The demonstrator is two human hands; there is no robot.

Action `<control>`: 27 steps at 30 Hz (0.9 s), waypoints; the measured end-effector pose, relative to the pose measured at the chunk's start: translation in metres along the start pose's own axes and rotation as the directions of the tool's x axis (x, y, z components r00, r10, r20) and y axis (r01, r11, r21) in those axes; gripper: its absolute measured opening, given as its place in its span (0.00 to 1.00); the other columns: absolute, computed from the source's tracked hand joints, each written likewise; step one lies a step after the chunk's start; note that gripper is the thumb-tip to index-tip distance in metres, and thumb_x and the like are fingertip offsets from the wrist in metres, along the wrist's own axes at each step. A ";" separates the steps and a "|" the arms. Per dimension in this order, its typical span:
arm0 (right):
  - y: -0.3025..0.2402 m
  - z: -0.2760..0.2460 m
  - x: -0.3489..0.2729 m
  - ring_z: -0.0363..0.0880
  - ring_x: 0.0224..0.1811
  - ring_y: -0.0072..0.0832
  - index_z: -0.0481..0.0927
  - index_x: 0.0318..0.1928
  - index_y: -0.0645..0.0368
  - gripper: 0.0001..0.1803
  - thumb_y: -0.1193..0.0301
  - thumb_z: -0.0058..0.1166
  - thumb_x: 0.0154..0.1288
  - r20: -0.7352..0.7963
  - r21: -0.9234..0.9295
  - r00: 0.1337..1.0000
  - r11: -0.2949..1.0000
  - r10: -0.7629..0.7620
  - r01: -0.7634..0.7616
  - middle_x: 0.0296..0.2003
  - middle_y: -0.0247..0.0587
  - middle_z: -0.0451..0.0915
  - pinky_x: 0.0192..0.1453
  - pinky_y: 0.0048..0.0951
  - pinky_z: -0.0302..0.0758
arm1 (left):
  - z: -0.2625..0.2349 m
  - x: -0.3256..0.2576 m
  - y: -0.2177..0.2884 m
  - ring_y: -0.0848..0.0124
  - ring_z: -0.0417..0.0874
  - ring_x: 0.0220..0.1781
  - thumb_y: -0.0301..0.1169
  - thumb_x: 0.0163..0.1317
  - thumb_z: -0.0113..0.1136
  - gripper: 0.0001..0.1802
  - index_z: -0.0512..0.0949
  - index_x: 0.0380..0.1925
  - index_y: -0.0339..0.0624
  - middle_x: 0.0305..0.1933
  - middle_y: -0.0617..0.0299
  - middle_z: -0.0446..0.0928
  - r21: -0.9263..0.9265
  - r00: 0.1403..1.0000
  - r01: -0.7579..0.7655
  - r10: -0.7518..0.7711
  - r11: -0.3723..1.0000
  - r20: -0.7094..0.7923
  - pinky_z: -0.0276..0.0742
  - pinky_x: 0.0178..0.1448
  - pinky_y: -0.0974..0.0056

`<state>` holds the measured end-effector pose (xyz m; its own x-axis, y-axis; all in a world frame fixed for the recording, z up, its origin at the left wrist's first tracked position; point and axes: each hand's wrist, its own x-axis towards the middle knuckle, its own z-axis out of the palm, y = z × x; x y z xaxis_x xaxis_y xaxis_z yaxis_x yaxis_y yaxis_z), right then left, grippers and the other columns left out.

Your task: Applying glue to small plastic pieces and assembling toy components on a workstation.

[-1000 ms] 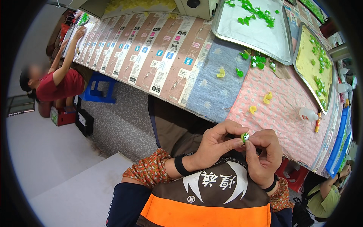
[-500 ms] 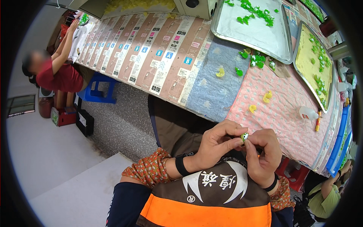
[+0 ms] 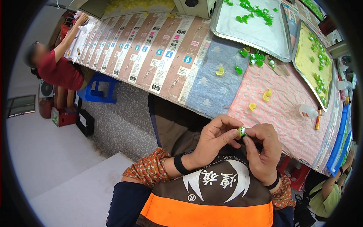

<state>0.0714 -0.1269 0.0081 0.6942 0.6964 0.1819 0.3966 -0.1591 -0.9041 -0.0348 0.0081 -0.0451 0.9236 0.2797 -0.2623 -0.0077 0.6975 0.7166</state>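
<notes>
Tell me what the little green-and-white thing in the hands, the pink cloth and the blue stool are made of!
Little green-and-white thing: maybe shiny plastic or resin; it looks smooth and bright, but it's too small to be sure.
Pink cloth: matte, soft-looking fabric, because it wrinkles and doesn't shine.
Blue stool: probably smooth moulded plastic, since it's one even colour.

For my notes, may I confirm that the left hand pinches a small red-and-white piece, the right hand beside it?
Wrong colour: the head view shows the left hand pinching a small green-and-white piece, the right hand beside it.
</notes>
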 end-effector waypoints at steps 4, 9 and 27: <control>0.001 -0.003 0.002 0.80 0.32 0.28 0.80 0.42 0.66 0.11 0.87 0.61 0.59 0.027 -0.074 0.996 0.993 -0.086 0.088 0.33 0.43 0.78 0.34 0.25 0.76 | -0.003 0.000 0.000 0.75 0.82 0.50 0.25 0.73 0.57 0.12 0.75 0.54 0.36 0.51 0.60 0.79 -0.004 0.999 0.030 -0.030 1.000 0.036 0.86 0.47 0.69; 0.003 -0.001 -0.008 0.81 0.30 0.25 0.79 0.40 0.66 0.08 0.86 0.61 0.61 -0.010 0.180 0.981 0.965 0.194 -0.189 0.33 0.43 0.79 0.33 0.23 0.76 | 0.000 0.001 0.004 0.75 0.83 0.50 0.25 0.73 0.57 0.12 0.75 0.54 0.36 0.50 0.60 0.79 -0.020 0.997 0.056 -0.055 0.998 0.054 0.86 0.47 0.70; -0.002 -0.004 -0.005 0.80 0.29 0.36 0.79 0.35 0.64 0.12 0.90 0.60 0.51 -0.007 -0.013 0.994 0.994 -0.107 0.106 0.28 0.46 0.79 0.32 0.30 0.75 | -0.008 0.000 -0.001 0.71 0.81 0.46 0.23 0.72 0.57 0.07 0.75 0.48 0.36 0.48 0.56 0.75 0.106 0.981 -0.055 0.033 0.993 0.193 0.81 0.51 0.66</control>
<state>0.0694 -0.1331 0.0104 0.6521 0.7045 0.2799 0.4763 -0.0935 -0.8743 -0.0379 0.0122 -0.0508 0.9794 0.1700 -0.1086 -0.0174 0.6073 0.7943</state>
